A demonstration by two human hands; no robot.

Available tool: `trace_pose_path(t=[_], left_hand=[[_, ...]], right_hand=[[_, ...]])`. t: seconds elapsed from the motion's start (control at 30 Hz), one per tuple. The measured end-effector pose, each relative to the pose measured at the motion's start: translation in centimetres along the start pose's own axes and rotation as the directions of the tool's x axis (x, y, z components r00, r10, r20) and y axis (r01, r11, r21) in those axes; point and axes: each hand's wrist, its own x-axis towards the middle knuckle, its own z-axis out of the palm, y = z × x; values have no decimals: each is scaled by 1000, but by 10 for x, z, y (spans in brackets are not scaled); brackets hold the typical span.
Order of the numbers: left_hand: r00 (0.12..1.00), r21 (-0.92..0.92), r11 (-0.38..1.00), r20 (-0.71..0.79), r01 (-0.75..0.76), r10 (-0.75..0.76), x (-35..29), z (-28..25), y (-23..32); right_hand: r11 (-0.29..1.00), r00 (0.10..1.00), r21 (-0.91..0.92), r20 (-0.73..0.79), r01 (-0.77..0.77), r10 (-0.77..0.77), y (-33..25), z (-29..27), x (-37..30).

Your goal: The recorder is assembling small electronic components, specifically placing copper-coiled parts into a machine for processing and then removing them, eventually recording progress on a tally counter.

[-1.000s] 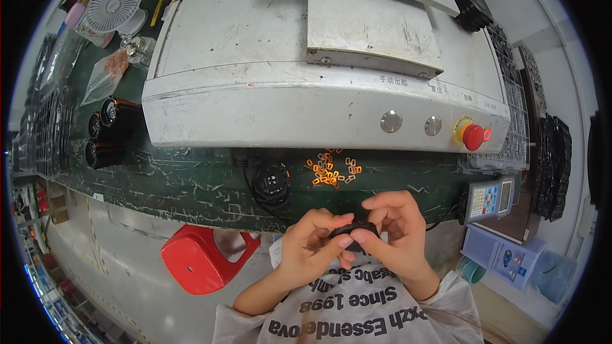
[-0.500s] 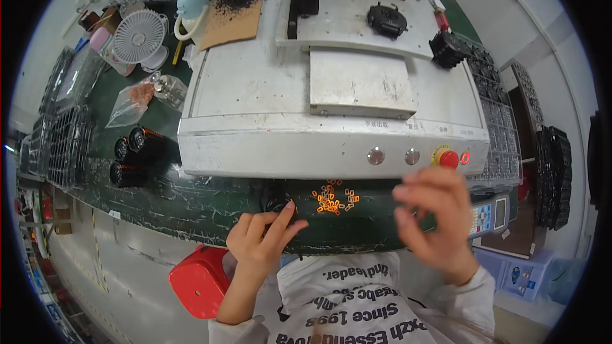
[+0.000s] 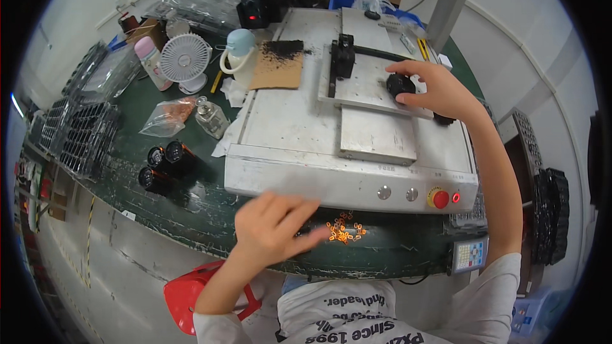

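My right hand [image 3: 433, 92] reaches far over the machine, thumb and fingers around a round black part [image 3: 400, 85] on its metal plate [image 3: 363, 86]. My left hand [image 3: 271, 226] is near the table's front edge, below the machine's front panel. Its thumb and forefinger are stretched apart, and no held thing shows between them. A dark part beside that hand is mostly hidden by the fingers. Just right of the left fingertips lies a scatter of small orange rings [image 3: 344, 232] on the green table [image 3: 210, 223].
The white machine [image 3: 293, 121] carries a black upright block [image 3: 344, 57] and a red emergency button [image 3: 438, 199]. Several black cylinders [image 3: 156, 180], a glass bottle [image 3: 210, 118] and a fan [image 3: 185, 60] stand at left. A keypad [image 3: 470, 255] sits at front right; a red stool [image 3: 182, 299] is below.
My right hand has moved up and away from the table front to the black part on the plate. My left hand has lifted off the dark part. The view has tilted upward.
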Motion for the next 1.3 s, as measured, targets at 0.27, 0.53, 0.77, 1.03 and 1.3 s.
trace_pose_path(t=[0.27,0.53,0.77,1.03,1.3], left_hand=[[905,-220,910,-168,352,-391,165,57,-60],[776,-344,732,-19,588,-631,203,111,-74],[754,-568,745,-301,350,-584,226,54,-39],[725,-808,578,-328,118,-606,128,-32,-21],[667,-912,351,-130,209,-734,32,-5,-3]], right_hand=[[994,975,3,-192,111,-108,-16,-5,9],[958,895,241,-446,154,-31,-19,1,22],[752,900,623,-425,215,94,-11,32,59],[869,956,443,-277,219,-99,-24,35,80],[886,985,447,-163,119,-50,-27,41,82]])
